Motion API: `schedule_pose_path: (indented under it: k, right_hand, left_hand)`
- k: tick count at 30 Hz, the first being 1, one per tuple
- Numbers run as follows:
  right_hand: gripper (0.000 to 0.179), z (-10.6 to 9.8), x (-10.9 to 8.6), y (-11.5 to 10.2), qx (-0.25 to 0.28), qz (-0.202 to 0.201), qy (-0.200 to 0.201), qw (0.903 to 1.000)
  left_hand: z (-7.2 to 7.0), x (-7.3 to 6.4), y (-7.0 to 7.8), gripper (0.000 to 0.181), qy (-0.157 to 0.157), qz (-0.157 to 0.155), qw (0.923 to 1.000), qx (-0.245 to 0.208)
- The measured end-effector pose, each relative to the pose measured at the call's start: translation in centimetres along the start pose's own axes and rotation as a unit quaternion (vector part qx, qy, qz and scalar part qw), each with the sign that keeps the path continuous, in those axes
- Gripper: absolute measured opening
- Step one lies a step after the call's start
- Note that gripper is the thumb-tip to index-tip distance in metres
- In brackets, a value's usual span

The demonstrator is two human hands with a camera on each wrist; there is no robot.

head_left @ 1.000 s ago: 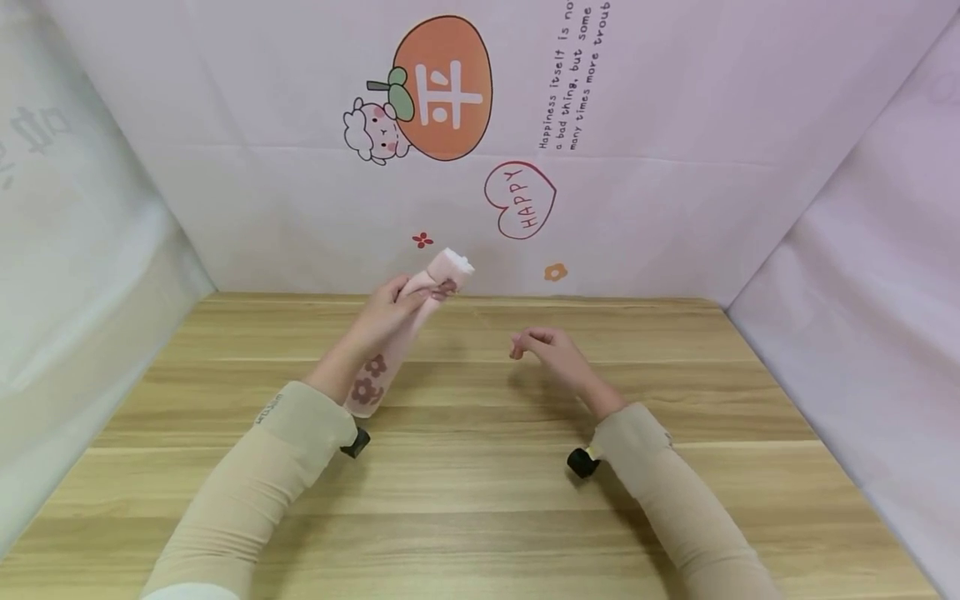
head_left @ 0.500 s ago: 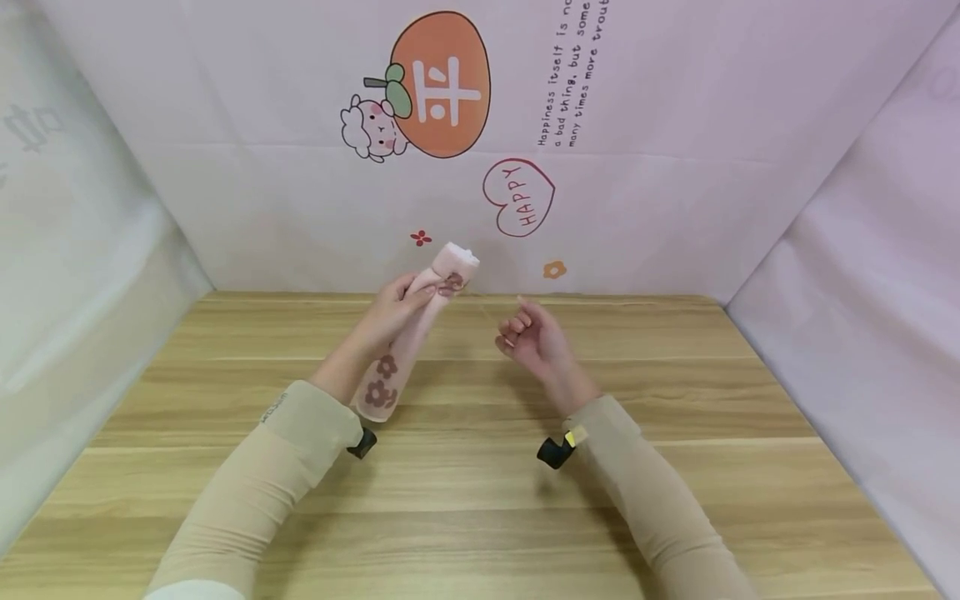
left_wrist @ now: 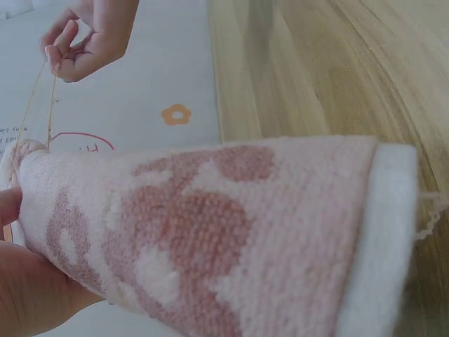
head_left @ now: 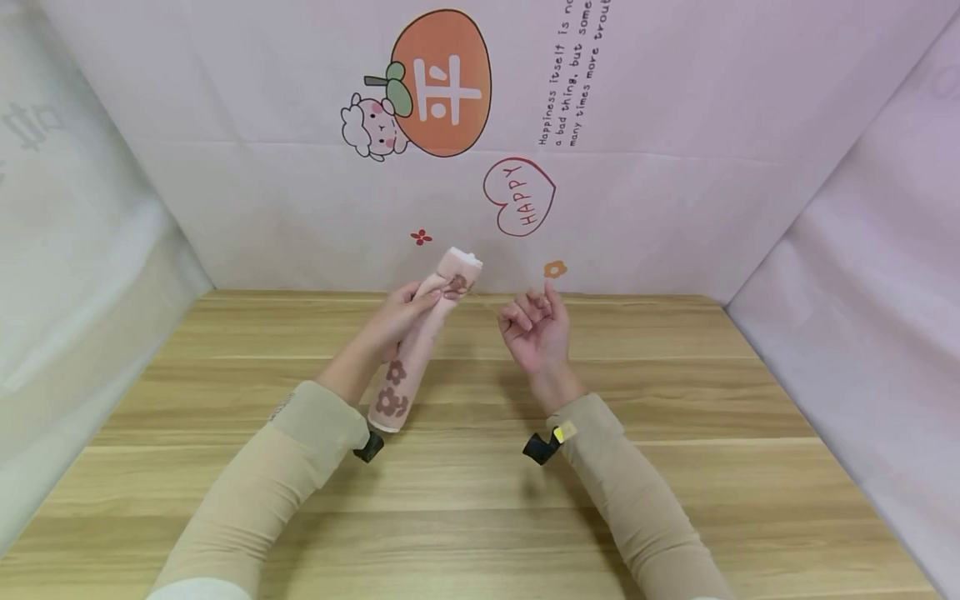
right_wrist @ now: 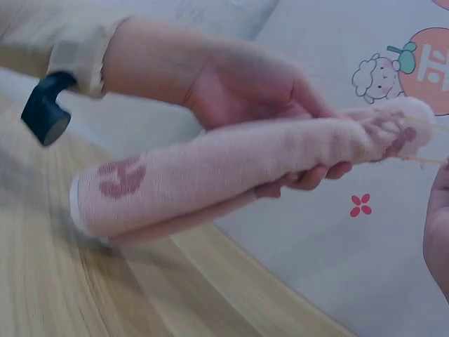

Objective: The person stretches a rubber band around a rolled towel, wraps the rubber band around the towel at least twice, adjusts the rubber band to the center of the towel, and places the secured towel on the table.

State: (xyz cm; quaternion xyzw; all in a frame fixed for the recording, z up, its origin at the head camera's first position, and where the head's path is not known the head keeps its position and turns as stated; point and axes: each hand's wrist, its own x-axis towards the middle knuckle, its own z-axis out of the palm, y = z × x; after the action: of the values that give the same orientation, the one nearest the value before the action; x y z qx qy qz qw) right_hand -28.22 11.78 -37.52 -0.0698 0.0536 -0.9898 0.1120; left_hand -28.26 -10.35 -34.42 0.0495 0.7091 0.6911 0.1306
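A rolled pink towel [head_left: 408, 362] with dark pink flowers slants up over the table in the head view. My left hand [head_left: 397, 315] grips it a little below its upper end, thumb in front and fingers behind, as the right wrist view also shows. A thin yellowish rubber band [left_wrist: 52, 105] goes round the towel near that end. Its two strands stretch from the towel to my right hand [head_left: 536, 329], whose curled fingers hold the far loop. That hand is to the right of the towel, palm turned up, with the index finger raised.
The wooden table [head_left: 465, 492] lies under both hands. Behind it rises a white printed cloth [head_left: 637, 217], with more white cloth at the left and right sides. Small black cameras [head_left: 542, 448] sit at the wrists.
My right hand has turned from palm down to palm up, and the band now shows stretched between it and the towel. The left hand and towel have shifted slightly right.
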Motion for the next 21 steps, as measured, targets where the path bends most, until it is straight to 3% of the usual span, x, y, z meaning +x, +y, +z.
schedule_pose_path:
  k: [6,13,17,21]
  right_hand:
    - [0.035,0.2,0.2,0.4,0.003,-0.018,0.074,0.9971]
    - [0.053,0.6,0.4,0.8,0.010,-0.027,0.130,0.9910]
    - [0.049,1.2,0.5,0.9,0.007,-0.038,0.167,0.9852]
    - [0.056,1.6,0.5,0.6,0.013,-0.051,0.181,0.9822]
  left_hand:
    - [0.0,0.1,-0.1,0.050,0.006,0.015,0.9999,-0.001]
    - [0.1,-0.1,-0.1,0.047,0.003,0.033,0.9993,0.016]
    - [0.0,-0.2,-0.2,0.049,-0.013,0.054,0.9962,0.066]
    - [0.0,-0.4,-0.3,0.048,-0.045,0.093,0.9847,0.140]
